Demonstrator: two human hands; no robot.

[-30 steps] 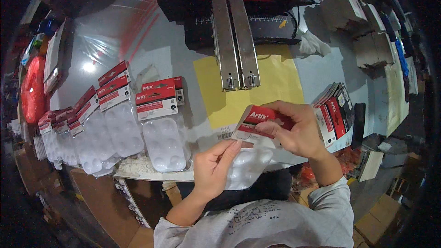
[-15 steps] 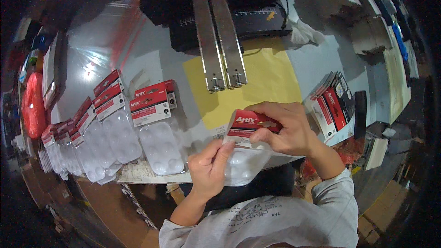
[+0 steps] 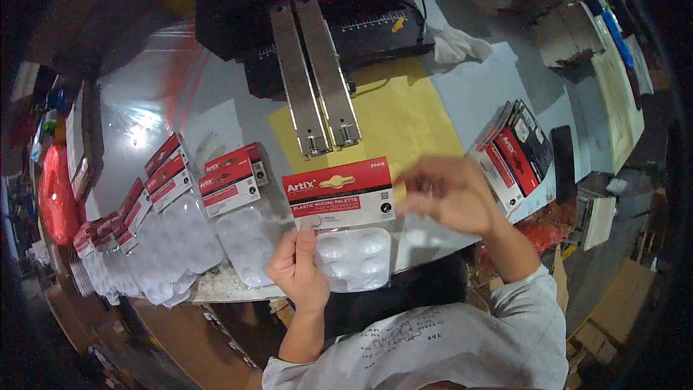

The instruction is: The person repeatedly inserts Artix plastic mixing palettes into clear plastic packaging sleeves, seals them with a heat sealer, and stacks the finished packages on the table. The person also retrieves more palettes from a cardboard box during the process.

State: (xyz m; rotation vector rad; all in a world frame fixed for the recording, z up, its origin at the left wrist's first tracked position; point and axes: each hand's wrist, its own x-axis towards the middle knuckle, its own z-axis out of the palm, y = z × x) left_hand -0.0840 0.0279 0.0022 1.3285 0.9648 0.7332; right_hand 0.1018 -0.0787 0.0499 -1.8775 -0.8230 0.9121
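Note:
My left hand pinches the lower left of a red and white header card, thumb on its front. Below the card hangs a white plastic paint palette with round wells, in a clear bag. The card faces up, held out flat over the table's near edge. My right hand is just off the card's right edge, its fingers pointing left and smeared by motion. Whether they touch the card or hold anything cannot be made out.
Ahead, two long metal arms jut from a dark machine over a yellow sheet. Packaged palettes lie overlapped on the left. Folded red and white cards stand at right, beside a dark block.
The card, bent between both hands before, now lies flat and faces up. My left hand has shifted slightly left with the palette; my right hand has come away from the card's front.

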